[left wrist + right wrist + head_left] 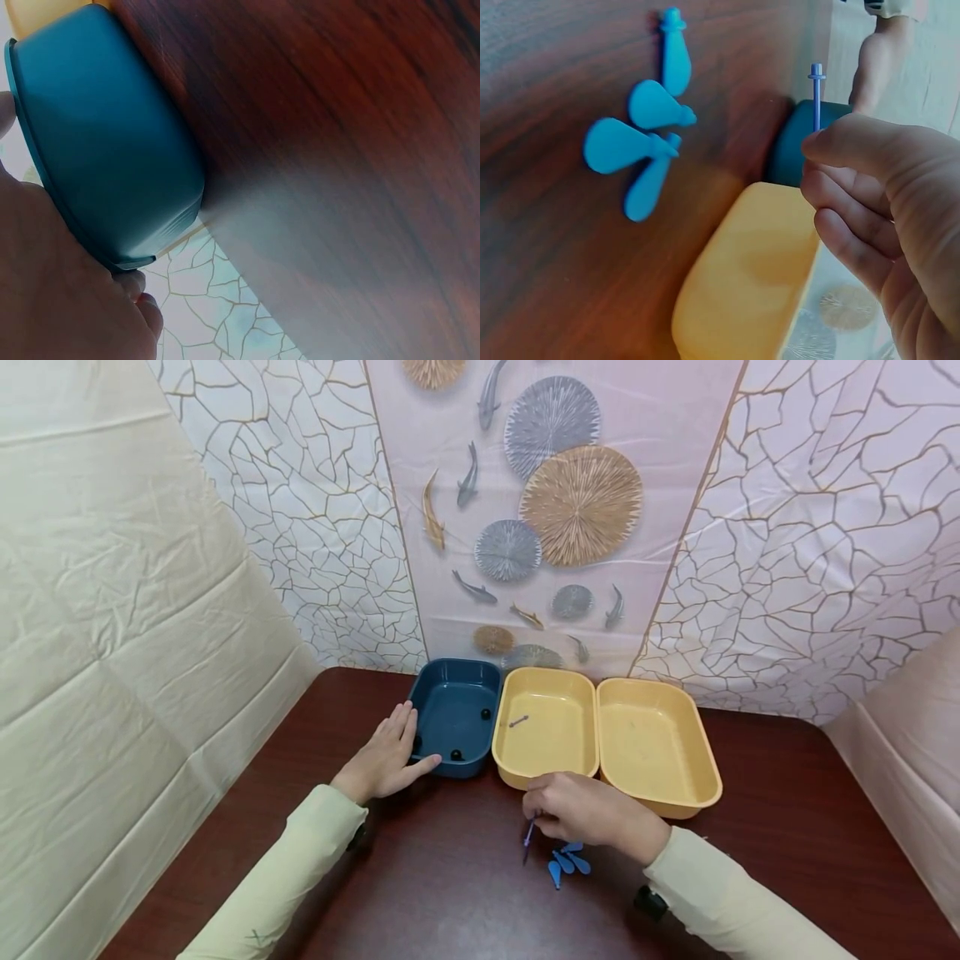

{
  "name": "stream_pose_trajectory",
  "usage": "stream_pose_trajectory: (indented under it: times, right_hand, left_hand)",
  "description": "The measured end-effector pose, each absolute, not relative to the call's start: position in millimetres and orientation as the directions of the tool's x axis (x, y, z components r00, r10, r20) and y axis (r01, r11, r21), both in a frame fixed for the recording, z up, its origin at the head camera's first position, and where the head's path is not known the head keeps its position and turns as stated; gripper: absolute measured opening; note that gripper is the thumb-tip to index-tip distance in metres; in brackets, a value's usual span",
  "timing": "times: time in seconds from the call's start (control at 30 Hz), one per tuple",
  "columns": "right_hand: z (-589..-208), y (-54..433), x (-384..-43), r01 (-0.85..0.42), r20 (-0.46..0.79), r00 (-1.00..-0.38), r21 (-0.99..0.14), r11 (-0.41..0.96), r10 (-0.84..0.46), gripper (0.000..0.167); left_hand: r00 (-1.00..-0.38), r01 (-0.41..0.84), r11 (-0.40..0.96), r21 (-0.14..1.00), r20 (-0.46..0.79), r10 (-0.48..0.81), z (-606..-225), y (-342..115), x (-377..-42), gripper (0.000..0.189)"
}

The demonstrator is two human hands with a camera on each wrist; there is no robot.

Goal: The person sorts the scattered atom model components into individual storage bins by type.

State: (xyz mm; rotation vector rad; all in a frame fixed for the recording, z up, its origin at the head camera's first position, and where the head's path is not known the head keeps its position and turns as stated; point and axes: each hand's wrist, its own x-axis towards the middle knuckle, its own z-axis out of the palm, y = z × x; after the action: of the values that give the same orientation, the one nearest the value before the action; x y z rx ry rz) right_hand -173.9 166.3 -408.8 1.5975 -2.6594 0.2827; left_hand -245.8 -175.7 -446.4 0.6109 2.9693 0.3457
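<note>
My left hand (384, 758) lies over the left front edge of the dark blue bin (459, 702), fingers straight and thumb spread along the front rim. Several small black balls (486, 714) sit inside that bin. Between thumb and fingertips, my right hand (581, 810) pinches a thin purple peg (817, 96) with a collar near its end. It holds the peg above the table, just in front of the middle yellow bin (546, 735). Several flat blue teardrop-shaped pieces (617, 145) with knobbed ends lie on the table beneath and beside the right hand.
A similar purple peg (519, 721) lies in the middle yellow bin. Another yellow bin (656, 743) stands against its right side. All three bins line the back of the dark red-brown table (450, 893), before a patterned cloth backdrop (337, 510).
</note>
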Motion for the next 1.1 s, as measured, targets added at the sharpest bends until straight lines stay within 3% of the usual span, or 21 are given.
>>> stream_pose_trajectory:
  times: [0.53,0.93,1.1]
  right_hand:
    - [-376,172,-187,-0.872,0.178,-0.489,-0.118,0.474,-0.854,0.011]
    - [-370,185,-214,-0.791,0.18,-0.61,-0.192,0.581,-0.771,0.012]
    - [-378,188,-229,-0.777,0.201,-0.628,-0.205,0.595,-0.752,0.01]
  left_hand:
    - [-0.916,0.377,0.895,0.239,-0.046,0.398,-445,-175,-244,0.101]
    - [-0.918,0.376,0.891,0.254,-0.033,0.396,-446,-174,-245,0.101]
    - [-0.92,0.37,0.895,0.25,-0.039,0.391,-445,-174,-244,0.101]
